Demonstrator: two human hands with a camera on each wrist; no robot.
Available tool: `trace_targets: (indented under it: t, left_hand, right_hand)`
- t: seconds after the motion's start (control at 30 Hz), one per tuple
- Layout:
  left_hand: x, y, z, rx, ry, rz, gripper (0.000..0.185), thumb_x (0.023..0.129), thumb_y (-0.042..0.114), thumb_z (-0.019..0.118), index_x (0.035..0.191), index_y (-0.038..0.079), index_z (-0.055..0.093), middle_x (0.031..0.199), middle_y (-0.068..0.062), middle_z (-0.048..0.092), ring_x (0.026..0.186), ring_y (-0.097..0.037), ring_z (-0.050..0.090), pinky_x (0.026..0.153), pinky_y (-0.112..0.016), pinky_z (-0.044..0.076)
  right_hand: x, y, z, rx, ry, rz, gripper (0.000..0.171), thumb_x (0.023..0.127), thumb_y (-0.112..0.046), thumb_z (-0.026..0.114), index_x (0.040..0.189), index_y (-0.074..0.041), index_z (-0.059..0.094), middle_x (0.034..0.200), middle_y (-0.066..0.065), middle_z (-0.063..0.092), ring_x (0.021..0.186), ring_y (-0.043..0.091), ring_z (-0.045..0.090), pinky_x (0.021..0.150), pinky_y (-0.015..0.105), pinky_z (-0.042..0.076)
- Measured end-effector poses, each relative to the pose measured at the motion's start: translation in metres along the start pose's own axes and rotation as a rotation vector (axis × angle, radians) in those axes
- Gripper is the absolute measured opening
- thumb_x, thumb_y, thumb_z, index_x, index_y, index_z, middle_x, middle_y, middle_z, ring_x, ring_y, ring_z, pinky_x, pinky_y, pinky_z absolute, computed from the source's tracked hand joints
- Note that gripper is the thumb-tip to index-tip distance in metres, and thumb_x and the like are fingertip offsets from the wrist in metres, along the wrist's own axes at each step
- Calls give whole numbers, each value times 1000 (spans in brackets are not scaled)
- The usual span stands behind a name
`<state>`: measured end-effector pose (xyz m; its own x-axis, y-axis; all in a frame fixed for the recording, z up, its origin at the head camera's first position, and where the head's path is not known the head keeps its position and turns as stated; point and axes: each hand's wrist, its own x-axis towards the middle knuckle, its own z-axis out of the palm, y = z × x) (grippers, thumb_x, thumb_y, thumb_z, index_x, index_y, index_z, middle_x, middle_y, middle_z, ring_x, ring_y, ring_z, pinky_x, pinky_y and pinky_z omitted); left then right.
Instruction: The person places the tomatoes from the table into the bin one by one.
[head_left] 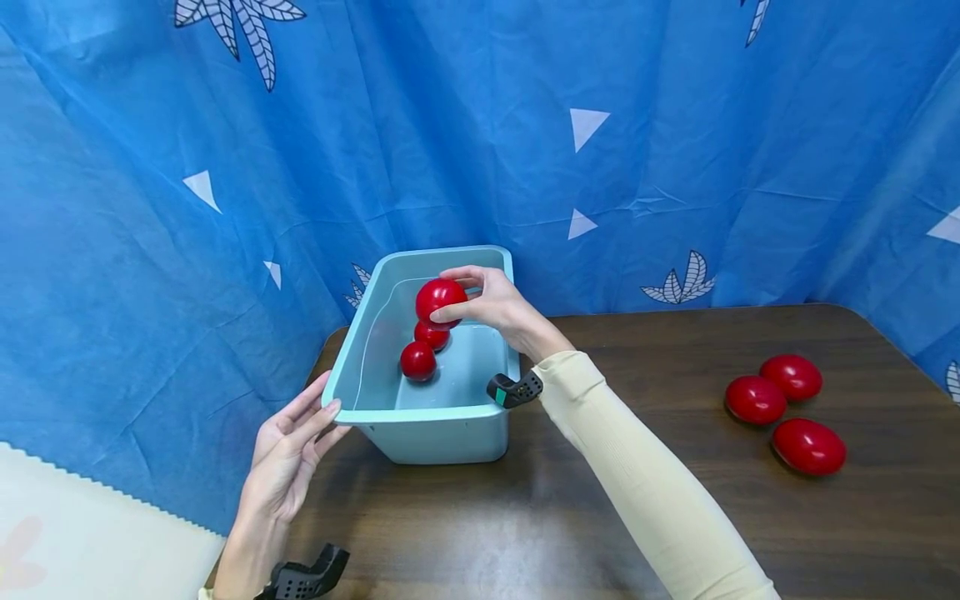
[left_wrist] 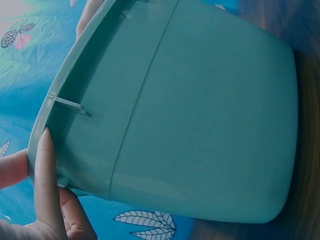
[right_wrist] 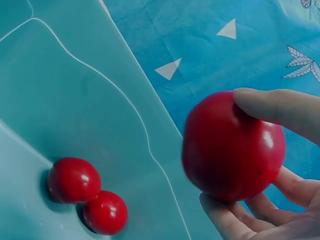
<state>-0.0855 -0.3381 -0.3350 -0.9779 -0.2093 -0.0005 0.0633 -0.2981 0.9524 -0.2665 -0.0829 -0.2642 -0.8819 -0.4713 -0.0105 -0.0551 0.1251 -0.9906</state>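
My right hand (head_left: 498, 307) pinches a glossy red ball (head_left: 438, 302) between thumb and fingers, above the inside of a light teal plastic bin (head_left: 442, 440). In the right wrist view the held ball (right_wrist: 230, 150) looks slightly uneven in shape; whether it is a fruit I cannot tell. Two more red balls, a nearer one (head_left: 417, 362) and a farther one (head_left: 432, 337), lie touching on the bin's floor. At the bin's near left corner, my left hand (head_left: 285, 458) grips the rim, thumb at the edge and fingers (left_wrist: 46, 175) beneath it.
On the right of the dark wooden table (head_left: 600, 517) lie three red balls: a back one (head_left: 792, 377), a left one (head_left: 755, 400) and a front one (head_left: 810, 447). A blue patterned curtain (head_left: 675, 167) hangs behind the bin and along the table's sides.
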Motion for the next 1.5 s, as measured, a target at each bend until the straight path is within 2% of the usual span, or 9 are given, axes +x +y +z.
trace_targets:
  t: [0.17,0.3,0.53,0.73,0.97,1.1,1.2,1.43,1.5]
  left_hand:
    - [1,1,0,-6,3,-6,41,104,-1,62,142,13,57,134,0,67,119,-15,70,93,-32,60]
    - [2,2,0,-4,10,-9,41,104,-2,62,142,13,57,134,0,66,120,-14,69,93,-32,60]
    - [7,3,1,-16,-13,-16,41,104,-2,62,142,14,59,134,-1,66,119,-14,69,93,-31,60]
    - [11,4,1,-4,-3,-40,42,103,0,63,142,15,58,134,2,66,119,-14,70,92,-32,60]
    - [13,4,-6,-31,-26,-31,38,104,-2,61,134,20,64,133,1,66,117,-14,71,92,-30,60]
    - [9,6,-15,-71,-35,-20,39,104,-6,58,130,21,69,130,0,68,114,-14,72,91,-29,60]
    - [6,8,-20,-102,-39,-11,40,104,-7,57,130,20,70,129,-2,69,113,-15,72,90,-29,61]
    - [5,12,-23,-128,-51,13,41,105,-8,55,134,17,69,130,-4,68,114,-17,72,91,-30,61]
    - [6,14,-22,-126,-50,14,41,105,-8,55,134,17,69,130,-4,68,114,-17,72,91,-30,60]
  right_hand:
    - [-2,0,-3,33,-24,-34,58,88,-8,81,142,-8,60,139,13,62,122,32,63,108,52,52]
    - [-3,-2,-4,36,-38,-55,56,90,-8,79,143,-8,59,141,16,62,122,32,65,111,53,50]
    - [-6,0,-6,4,-41,-60,57,90,-12,79,143,-11,59,141,15,62,124,29,61,108,52,50]
    - [-10,-3,-6,13,-61,-81,56,91,-11,79,143,-10,59,137,13,64,120,28,65,109,51,51]
    - [-34,-9,-16,45,-75,-171,53,93,-9,78,143,-10,60,135,11,65,120,26,67,107,48,54]
    - [-54,-6,-31,27,-69,-238,52,95,-8,77,143,-8,59,137,11,64,123,27,65,105,47,57]
    - [-71,0,-50,-24,-33,-254,53,95,-9,77,144,-7,58,137,11,64,124,28,64,104,45,58]
    - [-113,34,-109,-211,126,-176,53,95,-11,79,143,-6,57,138,14,63,125,30,63,96,24,58]
    - [-125,49,-124,-289,166,-151,54,95,-12,79,143,-4,57,138,17,63,125,34,62,99,26,58]
